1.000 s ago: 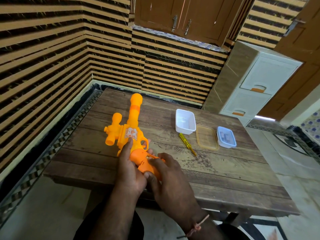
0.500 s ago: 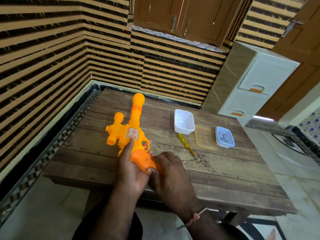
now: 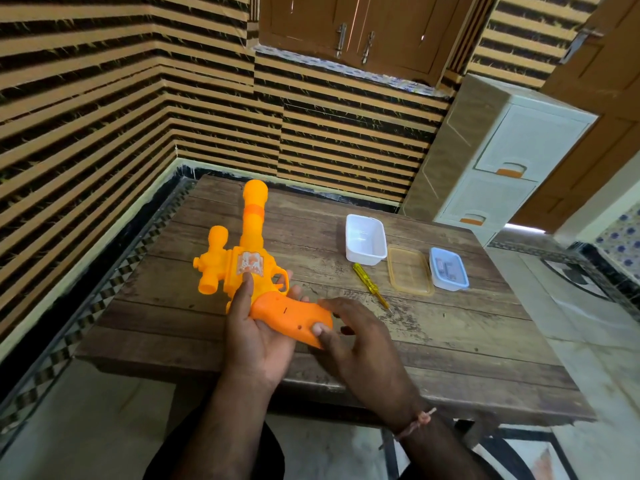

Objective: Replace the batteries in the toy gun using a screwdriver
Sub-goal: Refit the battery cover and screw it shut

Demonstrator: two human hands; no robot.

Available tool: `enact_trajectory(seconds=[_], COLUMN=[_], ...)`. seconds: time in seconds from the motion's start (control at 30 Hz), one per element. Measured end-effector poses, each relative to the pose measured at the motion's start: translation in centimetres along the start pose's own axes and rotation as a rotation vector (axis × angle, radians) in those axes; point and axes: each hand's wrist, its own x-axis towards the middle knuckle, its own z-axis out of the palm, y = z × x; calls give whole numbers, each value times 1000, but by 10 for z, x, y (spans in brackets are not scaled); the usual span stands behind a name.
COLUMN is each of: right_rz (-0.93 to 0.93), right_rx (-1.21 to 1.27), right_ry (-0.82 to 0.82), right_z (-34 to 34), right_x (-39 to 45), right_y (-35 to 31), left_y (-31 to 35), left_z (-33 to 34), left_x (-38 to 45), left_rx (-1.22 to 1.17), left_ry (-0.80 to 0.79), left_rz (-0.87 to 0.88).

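While the toy gun (image 3: 249,261) is cradled in the left hand (image 3: 258,336), its grip cover is pressed by the right hand (image 3: 360,344), fingers loosely spread; the screwdriver (image 3: 370,285) is left within reach on the counter (image 3: 450,334).

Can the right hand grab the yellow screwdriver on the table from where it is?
Probably yes. The yellow transparent-handled screwdriver lies bare on the wooden table, just beyond the right hand, nothing between. But that hand's thumb touches the orange plastic toy gun.
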Motion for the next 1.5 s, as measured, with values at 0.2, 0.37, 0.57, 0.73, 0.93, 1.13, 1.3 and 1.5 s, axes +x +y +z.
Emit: enact_trajectory(seconds=[0.2,0.37,0.57,0.73,0.93,1.13,1.3,1.5], right_rz=[246,513,742,724,665,670,696,238], right_rx=[-238,-413,-452,-503,-574,-632,-602,-118], right_ry=[129,227,114,45,-4,-27,-18,268], right_z=[-25,-80,-118,-117,-116,-116,-111,-68], right_x=[0,9,15,22,23,27,25,23], right_y=[44,108,154,160,159,156,149,52], left_y=[1,-3,-6,-7,-8,-7,-6,-4], left_z=[-4,-2,-2,-2,-2,-2,-2,1], left_x=[7,8,7,8,9,8,8,5], left_rx=[-40,-34,-2,4,-2,-13,-6,-15], left_ry=[15,-39,-63,-65,-56,-51,-57,-43], left_rz=[-33,-70,-87,-85,-94,-112,-109,-110])
